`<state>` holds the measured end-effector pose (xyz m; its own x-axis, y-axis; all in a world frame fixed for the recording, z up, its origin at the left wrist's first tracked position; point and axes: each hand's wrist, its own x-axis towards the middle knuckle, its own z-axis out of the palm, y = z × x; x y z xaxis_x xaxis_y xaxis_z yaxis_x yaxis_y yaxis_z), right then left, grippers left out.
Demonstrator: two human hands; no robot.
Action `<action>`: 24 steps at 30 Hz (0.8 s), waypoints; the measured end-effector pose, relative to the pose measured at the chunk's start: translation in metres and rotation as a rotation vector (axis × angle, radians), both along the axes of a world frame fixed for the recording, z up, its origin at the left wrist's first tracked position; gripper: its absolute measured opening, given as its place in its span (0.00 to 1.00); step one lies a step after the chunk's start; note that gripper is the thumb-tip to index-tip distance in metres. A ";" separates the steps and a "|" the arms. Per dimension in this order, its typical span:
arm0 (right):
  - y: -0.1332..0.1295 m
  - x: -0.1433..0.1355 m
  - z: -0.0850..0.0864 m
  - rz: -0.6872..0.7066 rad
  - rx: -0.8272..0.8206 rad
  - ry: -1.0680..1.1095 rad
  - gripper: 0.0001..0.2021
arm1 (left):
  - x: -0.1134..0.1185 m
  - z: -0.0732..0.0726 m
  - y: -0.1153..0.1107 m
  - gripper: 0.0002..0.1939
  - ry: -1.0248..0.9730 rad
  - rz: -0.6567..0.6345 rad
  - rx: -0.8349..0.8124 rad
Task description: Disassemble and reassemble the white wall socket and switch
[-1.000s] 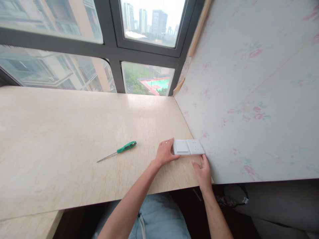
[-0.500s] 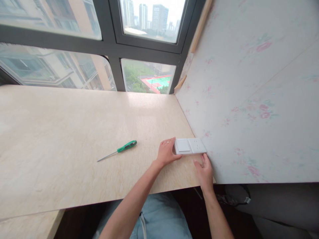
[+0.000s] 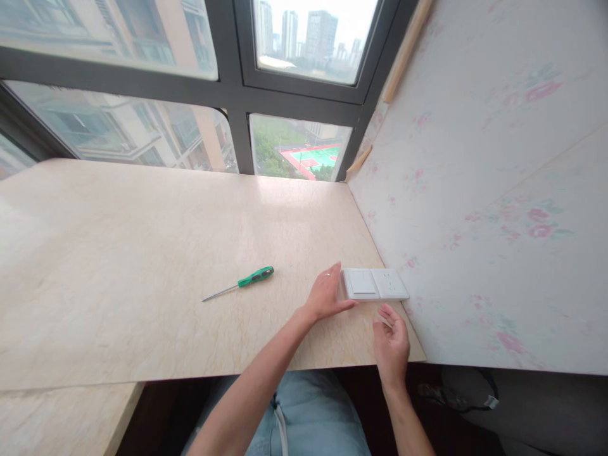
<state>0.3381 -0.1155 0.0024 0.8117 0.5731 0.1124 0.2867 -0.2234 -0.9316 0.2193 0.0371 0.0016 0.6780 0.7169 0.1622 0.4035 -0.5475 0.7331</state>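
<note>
Two white plates, a wall switch (image 3: 362, 282) and a power socket (image 3: 390, 284), lie side by side on the pale marbled sill (image 3: 142, 285), close to the wall. My left hand (image 3: 327, 296) rests at the switch's left end with thumb and fingers apart; whether it touches the edge I cannot tell. Just below the socket is my right hand (image 3: 393, 342), clear of the plates, its fingers loosely curled and apart with nothing seen in them. A screwdriver (image 3: 255, 277) with a green and black handle lies to the left, its shaft pointing left.
Beyond the sill stands a dark-framed window (image 3: 304, 95). A flowered wall (image 3: 475, 190) rises on the right, with peeling edging near the window. Below the sill's front edge, at lower right, a black cable (image 3: 491, 383) hangs in the dark space.
My right hand has drawn back from the socket's lower edge, toward me. My left hand stays at the switch's left end, its grip looser. The view has shifted slightly left.
</note>
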 end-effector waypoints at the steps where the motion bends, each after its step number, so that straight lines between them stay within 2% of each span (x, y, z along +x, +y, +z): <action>1: 0.000 -0.005 0.001 0.029 0.000 -0.003 0.21 | -0.008 -0.001 0.001 0.53 -0.021 0.002 -0.012; 4: 0.004 -0.022 0.006 0.150 -0.010 -0.009 0.16 | -0.041 -0.001 0.000 0.40 -0.097 0.061 -0.019; 7: 0.021 -0.044 0.019 0.339 0.027 -0.075 0.12 | -0.081 0.002 -0.008 0.22 -0.135 0.150 -0.010; 12: 0.087 -0.097 0.046 0.814 0.085 -0.399 0.11 | -0.132 0.003 -0.032 0.09 -0.183 0.234 -0.029; 14: 0.120 -0.122 0.050 1.013 0.037 -0.570 0.17 | -0.143 0.000 -0.040 0.07 -0.203 0.275 -0.042; 18: 0.174 -0.160 0.046 1.247 -0.048 -0.715 0.19 | -0.152 -0.003 -0.047 0.08 -0.241 0.357 -0.062; 21: 0.196 -0.168 0.043 1.343 -0.142 -0.820 0.17 | -0.153 -0.002 -0.047 0.10 -0.284 0.360 -0.075; 24: 0.204 -0.166 0.045 1.405 -0.222 -0.898 0.11 | -0.153 0.000 -0.047 0.11 -0.330 0.355 -0.106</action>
<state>0.1726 0.0887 0.0478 -0.5786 0.8143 0.0469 0.7499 0.5537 -0.3619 0.0662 -0.0099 0.0013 0.3142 0.9182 0.2411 0.2889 -0.3344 0.8971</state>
